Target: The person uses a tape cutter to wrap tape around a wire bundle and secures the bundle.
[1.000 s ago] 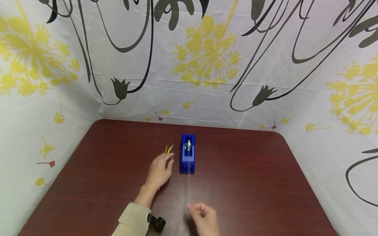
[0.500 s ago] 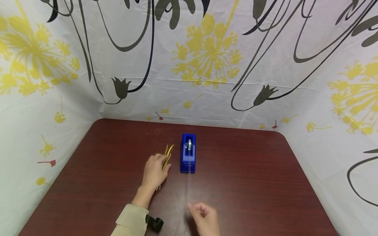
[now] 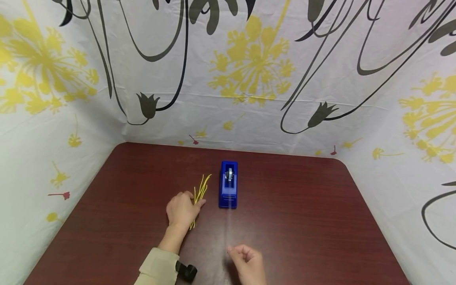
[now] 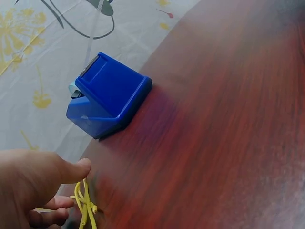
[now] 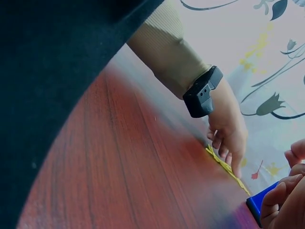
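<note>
My left hand (image 3: 181,209) is beside a loose bundle of thin yellow wires (image 3: 201,189) on the table, thumb and fingers apart. In the left wrist view, the thumb of that hand (image 4: 28,179) points out above the yellow wires (image 4: 86,210); whether the fingers touch them cannot be told. To the right of the bundle stands a blue tape dispenser (image 3: 228,200). From its cutter a clear strip of tape (image 3: 229,225) stretches toward me. My right hand (image 3: 248,263) pinches the strip's free end between thumb and curled fingers.
The dark red wooden table (image 3: 303,221) has a rounded far edge. White cloth (image 3: 249,130) printed with flowers surrounds it on the sides and back. A black band with a small camera (image 3: 187,272) sits on my left wrist, by the tan sleeve (image 3: 158,263).
My left hand has drawn back to the left and its fingers have spread, so more of the yellow wires show, lying on the table. The right hand and tape have stayed put.
</note>
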`<action>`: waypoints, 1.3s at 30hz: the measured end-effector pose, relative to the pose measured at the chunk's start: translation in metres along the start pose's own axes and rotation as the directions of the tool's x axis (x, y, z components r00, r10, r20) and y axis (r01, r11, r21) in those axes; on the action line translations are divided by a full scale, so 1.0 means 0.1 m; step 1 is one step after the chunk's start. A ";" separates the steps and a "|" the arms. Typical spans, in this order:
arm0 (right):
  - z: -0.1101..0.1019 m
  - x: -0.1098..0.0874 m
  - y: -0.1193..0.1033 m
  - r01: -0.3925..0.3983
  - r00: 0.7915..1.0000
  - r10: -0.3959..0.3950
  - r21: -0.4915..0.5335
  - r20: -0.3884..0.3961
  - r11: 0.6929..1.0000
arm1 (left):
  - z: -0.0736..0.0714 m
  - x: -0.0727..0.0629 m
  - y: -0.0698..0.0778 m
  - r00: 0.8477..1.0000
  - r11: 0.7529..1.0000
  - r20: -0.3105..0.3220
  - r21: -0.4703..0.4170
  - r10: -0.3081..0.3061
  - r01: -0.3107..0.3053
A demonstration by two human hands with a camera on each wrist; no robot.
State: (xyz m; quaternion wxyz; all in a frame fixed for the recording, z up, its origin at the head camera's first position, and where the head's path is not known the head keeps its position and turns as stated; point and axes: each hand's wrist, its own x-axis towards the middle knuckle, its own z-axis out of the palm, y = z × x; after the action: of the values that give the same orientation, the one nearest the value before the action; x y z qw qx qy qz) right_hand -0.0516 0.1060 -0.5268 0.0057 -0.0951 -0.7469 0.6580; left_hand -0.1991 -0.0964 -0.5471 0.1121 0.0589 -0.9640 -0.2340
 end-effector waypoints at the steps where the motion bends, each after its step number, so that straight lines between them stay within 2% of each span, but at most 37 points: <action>1: 0.00 0.00 0.00 0.003 1.000 -0.003 0.000 0.001 1.000 | 0.00 0.00 0.00 1.000 1.000 0.007 0.004 -0.002 0.002; 4: 0.00 0.00 0.00 0.009 1.000 -0.009 0.004 0.005 1.000 | -0.02 0.01 0.01 1.000 1.000 0.028 0.007 0.006 -0.006; 9: 0.00 0.00 0.00 0.022 1.000 -0.022 0.012 0.010 1.000 | -0.08 0.03 0.02 0.995 1.000 0.097 0.012 0.010 -0.011; 14: 0.00 0.00 0.01 0.022 1.000 -0.022 0.015 0.012 1.000 | -0.13 0.03 0.06 0.991 1.000 0.132 0.017 0.016 -0.018; 18: 0.00 0.00 0.00 0.006 1.000 -0.006 0.013 0.018 1.000 | -0.14 0.03 0.10 0.980 0.997 0.201 0.076 0.003 -0.019; 23: 0.00 0.01 0.01 -0.013 1.000 0.013 0.009 0.023 1.000 | -0.12 0.01 0.15 0.962 0.981 0.272 0.178 0.028 -0.079; 25: 0.00 0.01 0.01 -0.016 1.000 0.016 0.010 0.025 1.000 | -0.10 -0.01 0.16 0.962 0.977 0.271 0.195 0.035 -0.091; 39: -0.02 0.02 0.01 -0.029 0.999 0.029 0.012 0.016 1.000 | -0.06 -0.07 0.11 0.979 0.982 0.205 0.183 0.005 -0.043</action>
State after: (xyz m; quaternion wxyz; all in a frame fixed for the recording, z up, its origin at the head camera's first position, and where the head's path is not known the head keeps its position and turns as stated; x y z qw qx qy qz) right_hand -0.0529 0.1088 -0.5280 -0.0090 -0.1007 -0.7415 0.6633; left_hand -0.1913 -0.0880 -0.5378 0.0098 0.0334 -0.9886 -0.1463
